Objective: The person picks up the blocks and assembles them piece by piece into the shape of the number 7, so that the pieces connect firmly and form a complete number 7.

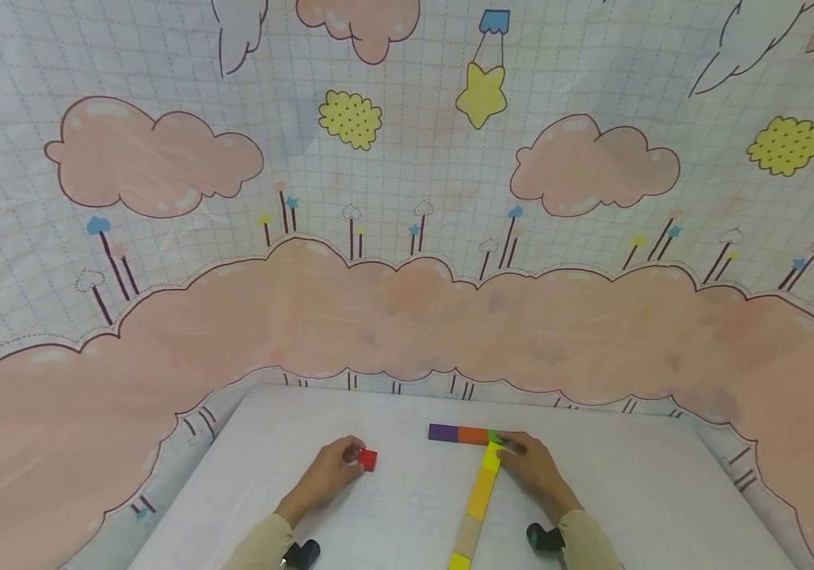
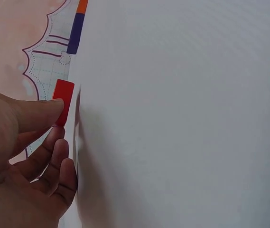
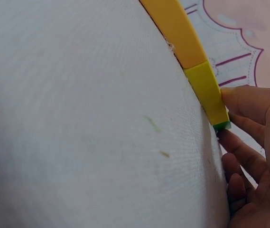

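My left hand (image 1: 332, 471) pinches a small red block (image 2: 64, 102) between thumb and fingertips, close over the white table, left of the laid blocks. A row of blocks runs across the far part: a purple block (image 1: 443, 432), an orange block (image 1: 473, 435) and a green block (image 1: 494, 435), mostly hidden by fingers. From that corner a line comes towards me, starting with a yellow block (image 3: 207, 92) and an amber block (image 3: 177, 31). My right hand (image 1: 535, 471) grips the corner, its thumb against the yellow block and its fingertips at the green block.
Further down the line lie a beige block (image 1: 467, 537) and another yellow block (image 1: 459, 562). The white tabletop (image 1: 378, 522) ends at a patterned cloth (image 1: 407, 317) with clouds and stars. Each wrist wears a black device (image 1: 545, 538).
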A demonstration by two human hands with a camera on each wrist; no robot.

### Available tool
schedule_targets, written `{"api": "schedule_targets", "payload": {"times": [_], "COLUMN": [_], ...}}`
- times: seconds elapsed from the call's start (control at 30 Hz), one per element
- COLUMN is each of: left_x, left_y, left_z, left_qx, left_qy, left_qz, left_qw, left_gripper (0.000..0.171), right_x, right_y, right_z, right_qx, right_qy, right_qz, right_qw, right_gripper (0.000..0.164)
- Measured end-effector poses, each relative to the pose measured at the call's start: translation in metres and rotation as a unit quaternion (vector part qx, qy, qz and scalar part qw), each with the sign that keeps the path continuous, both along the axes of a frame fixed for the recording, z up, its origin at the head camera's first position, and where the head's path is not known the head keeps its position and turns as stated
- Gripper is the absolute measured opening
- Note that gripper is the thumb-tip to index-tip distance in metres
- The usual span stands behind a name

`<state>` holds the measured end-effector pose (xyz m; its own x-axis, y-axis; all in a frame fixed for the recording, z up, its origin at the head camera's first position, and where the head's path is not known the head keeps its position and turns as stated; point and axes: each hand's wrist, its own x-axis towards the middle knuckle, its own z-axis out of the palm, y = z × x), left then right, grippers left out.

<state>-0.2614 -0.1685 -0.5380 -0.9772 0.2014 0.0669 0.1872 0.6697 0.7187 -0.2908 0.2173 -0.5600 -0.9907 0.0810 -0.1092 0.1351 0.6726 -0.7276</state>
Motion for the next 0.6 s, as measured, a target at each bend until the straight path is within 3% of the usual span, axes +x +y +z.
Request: {"api": "schedule_targets", "payload": {"times": [0.6], "left_x": [-0.011], "left_y": [0.011], "left_z": [0.006], "left_qx": [0.03], "left_qy": [-0.009], "left_qz": [0.024], "left_qw": [0.9992], "left_gripper": [0.03], "right_x": [-0.001], "right_y": [0.002], "right_z": [0.001], "right_qx": [-0.014], "right_qy": [0.004], "right_qz": [0.003], "right_qw": [1.0], "right_gripper": [0.038]}}
